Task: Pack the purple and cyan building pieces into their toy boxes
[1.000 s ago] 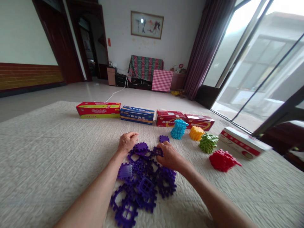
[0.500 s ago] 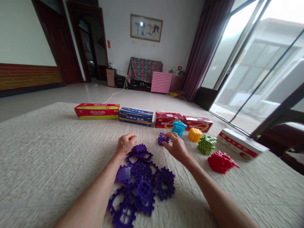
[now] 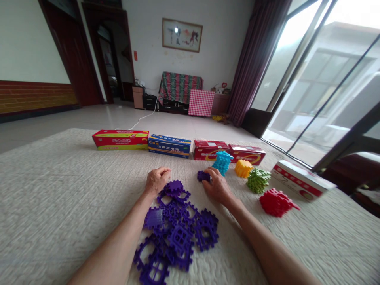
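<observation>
Head view: purple tile nearly flat

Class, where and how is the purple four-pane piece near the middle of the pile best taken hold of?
I'd pinch the four-pane piece by opposite toothed edges, coming from above: its face lies uncovered, while other purple pieces crowd around and beneath it.

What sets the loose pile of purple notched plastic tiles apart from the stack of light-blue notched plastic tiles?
The purple pile sprawls, its tiles overlapping at odd angles; the light-blue stack is compact and layered. The purple pile lies near, between the forearms; the light-blue stack stands farther off, in front of the red cardboard boxes. Both have toothed edges and rest on the pale textured mat.
</observation>
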`<state>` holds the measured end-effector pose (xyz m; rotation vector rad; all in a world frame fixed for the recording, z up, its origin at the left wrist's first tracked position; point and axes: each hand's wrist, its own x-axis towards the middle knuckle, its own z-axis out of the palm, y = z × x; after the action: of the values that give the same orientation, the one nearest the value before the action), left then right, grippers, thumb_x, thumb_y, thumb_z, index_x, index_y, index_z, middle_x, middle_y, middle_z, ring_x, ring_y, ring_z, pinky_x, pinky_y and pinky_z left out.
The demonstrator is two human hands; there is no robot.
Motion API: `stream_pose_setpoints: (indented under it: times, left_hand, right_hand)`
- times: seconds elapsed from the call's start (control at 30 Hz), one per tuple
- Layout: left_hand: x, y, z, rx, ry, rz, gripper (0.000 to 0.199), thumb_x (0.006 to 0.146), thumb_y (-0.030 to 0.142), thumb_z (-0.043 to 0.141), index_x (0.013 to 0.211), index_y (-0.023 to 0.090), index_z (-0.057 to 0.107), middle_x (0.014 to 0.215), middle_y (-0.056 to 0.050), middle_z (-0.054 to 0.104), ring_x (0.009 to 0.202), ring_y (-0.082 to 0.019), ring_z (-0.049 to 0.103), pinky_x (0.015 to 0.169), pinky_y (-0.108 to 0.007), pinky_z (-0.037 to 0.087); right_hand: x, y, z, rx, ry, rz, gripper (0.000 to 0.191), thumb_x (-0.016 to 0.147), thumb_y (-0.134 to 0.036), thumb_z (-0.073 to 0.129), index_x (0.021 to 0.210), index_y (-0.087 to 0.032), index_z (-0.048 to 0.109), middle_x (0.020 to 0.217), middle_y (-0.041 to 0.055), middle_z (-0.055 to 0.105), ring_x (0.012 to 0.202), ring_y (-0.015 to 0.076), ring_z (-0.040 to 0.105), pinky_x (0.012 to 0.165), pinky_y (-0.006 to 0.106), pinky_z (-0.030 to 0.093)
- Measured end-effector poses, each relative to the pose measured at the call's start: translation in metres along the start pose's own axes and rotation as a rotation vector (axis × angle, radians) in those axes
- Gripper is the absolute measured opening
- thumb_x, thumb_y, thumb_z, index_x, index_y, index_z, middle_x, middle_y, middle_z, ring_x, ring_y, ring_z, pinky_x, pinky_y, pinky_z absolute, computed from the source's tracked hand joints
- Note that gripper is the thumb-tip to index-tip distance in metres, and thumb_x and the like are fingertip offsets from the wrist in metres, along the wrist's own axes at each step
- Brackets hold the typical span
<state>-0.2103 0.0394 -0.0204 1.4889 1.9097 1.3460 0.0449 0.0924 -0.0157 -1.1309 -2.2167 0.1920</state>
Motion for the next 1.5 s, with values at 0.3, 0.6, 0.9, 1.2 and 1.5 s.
stream_pose_setpoints:
  times: [0.3,0.6,0.9,1.2,1.5]
  left_hand:
    - [0.000,0.000,-0.001,0.008,0.002,0.014,0.032,0.073,0.034,0.052,0.088,0.017,0.074,0.070,-0.003,0.073,0.068,-0.017,0.066,0.066,-0.025,0.045]
    - [-0.001,0.002,0.000,0.002,0.002,0.001,0.032,0.073,0.032,0.052,0.090,0.016,0.074,0.071,-0.004,0.074,0.067,-0.017,0.066,0.065,-0.025,0.046]
    - [0.000,0.001,0.000,-0.005,0.003,0.005,0.031,0.073,0.033,0.054,0.089,0.016,0.074,0.072,-0.004,0.074,0.069,-0.018,0.067,0.068,-0.025,0.047]
    - [-0.001,0.002,-0.001,0.010,-0.006,0.027,0.031,0.073,0.034,0.053,0.088,0.018,0.074,0.073,-0.003,0.074,0.072,-0.018,0.067,0.071,-0.025,0.048]
    - [-0.001,0.001,0.001,0.016,0.014,0.037,0.032,0.074,0.032,0.051,0.089,0.017,0.074,0.071,-0.004,0.073,0.072,-0.018,0.067,0.070,-0.025,0.048]
  right_hand:
    - [-0.002,-0.001,0.000,-0.046,-0.039,0.041,0.040,0.074,-0.012,0.052,0.114,-0.014,0.055,0.122,0.0137,0.055,0.113,0.0224,0.053,0.099,0.036,0.040]
    - [0.000,0.001,0.001,-0.048,-0.045,0.019,0.043,0.073,-0.010,0.050,0.116,-0.014,0.055,0.120,0.0128,0.058,0.112,0.0225,0.053,0.098,0.036,0.041]
    - [0.000,0.002,0.002,-0.025,-0.067,-0.014,0.047,0.073,-0.006,0.047,0.119,-0.015,0.053,0.123,0.0120,0.056,0.114,0.0208,0.053,0.100,0.036,0.041]
    - [-0.004,-0.061,-0.008,0.168,-0.079,-0.274,0.040,0.083,-0.011,0.046,0.121,-0.021,0.053,0.135,0.0118,0.050,0.122,0.0211,0.049,0.102,0.041,0.041]
    - [-0.024,-0.097,-0.002,0.154,-0.408,-0.389,0.038,0.093,-0.028,0.045,0.130,-0.023,0.049,0.144,0.0068,0.045,0.132,0.0228,0.038,0.110,0.047,0.029]
